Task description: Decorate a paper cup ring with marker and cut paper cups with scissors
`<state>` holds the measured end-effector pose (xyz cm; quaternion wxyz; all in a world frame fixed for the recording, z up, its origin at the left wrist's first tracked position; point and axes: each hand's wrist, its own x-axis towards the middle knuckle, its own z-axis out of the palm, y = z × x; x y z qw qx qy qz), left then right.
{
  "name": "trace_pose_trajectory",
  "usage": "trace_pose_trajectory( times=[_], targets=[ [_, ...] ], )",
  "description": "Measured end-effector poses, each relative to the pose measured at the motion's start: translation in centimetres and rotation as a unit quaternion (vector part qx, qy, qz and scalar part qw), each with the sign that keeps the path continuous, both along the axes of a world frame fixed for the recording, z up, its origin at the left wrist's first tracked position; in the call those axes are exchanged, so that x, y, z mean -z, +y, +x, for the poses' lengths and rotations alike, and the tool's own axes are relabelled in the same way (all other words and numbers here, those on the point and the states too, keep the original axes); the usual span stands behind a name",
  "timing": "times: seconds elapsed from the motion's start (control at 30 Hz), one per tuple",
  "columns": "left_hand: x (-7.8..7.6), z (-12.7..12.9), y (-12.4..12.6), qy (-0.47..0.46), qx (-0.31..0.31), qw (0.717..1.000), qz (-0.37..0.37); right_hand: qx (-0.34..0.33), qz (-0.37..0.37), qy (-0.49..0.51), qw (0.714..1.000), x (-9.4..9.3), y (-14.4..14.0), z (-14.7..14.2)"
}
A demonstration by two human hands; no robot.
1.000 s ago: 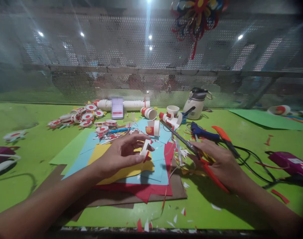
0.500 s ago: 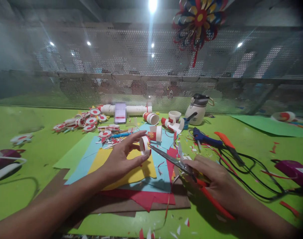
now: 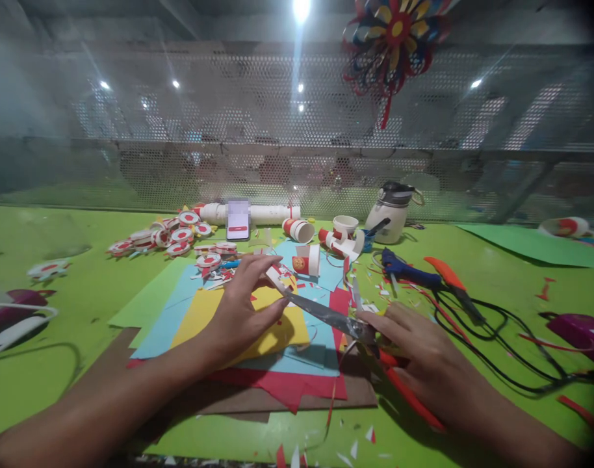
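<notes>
A small white and red paper strip is being pinched between the thumb and fingers of the left hand, above a yellow sheet on a stack of coloured paper. Red-handled scissors are being gripped by the right hand, fingers curled round the handles, blades touching the strip. A blue glue gun is lying nearby on the green table.
</notes>
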<state>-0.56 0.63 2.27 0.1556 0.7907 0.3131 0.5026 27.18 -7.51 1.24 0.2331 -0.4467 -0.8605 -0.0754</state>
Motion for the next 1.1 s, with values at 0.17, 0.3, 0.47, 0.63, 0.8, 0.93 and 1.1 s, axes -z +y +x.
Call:
trace_pose_trajectory(
  times=[0.17,0.3,0.47,0.63,0.8,0.93,1.1],
  targets=[
    [0.3,0.2,-0.1,0.003,0.002,0.999,-0.037,0.001,0.037,-0.006,0.999,0.0,-0.2,-0.4],
    [0.8,0.5,-0.4,0.026,-0.014,0.998,-0.057,0.008,0.057,-0.013,0.998,0.0,-0.3,-0.6],
    [1.2,0.8,-0.5,0.024,-0.012,0.998,-0.055,0.013,0.060,-0.034,0.998,-0.1,-0.4,-0.7],
    [1.4,0.6,-0.5,0.048,-0.031,0.997,-0.048,0.018,0.037,-0.033,0.999,-0.6,-0.6,-0.8],
    [1.5,0.3,-0.6,0.089,-0.064,0.994,-0.014,0.028,0.038,-0.034,0.998,-0.8,-0.8,-1.0],
    [1.5,0.3,-0.5,0.106,-0.072,0.991,0.031,0.024,0.037,-0.041,0.998,-0.8,-0.7,-1.0],
    [1.5,0.3,-0.6,0.125,-0.060,0.989,0.041,0.022,0.004,-0.036,0.999,-0.7,-0.6,-0.8]
  ],
)
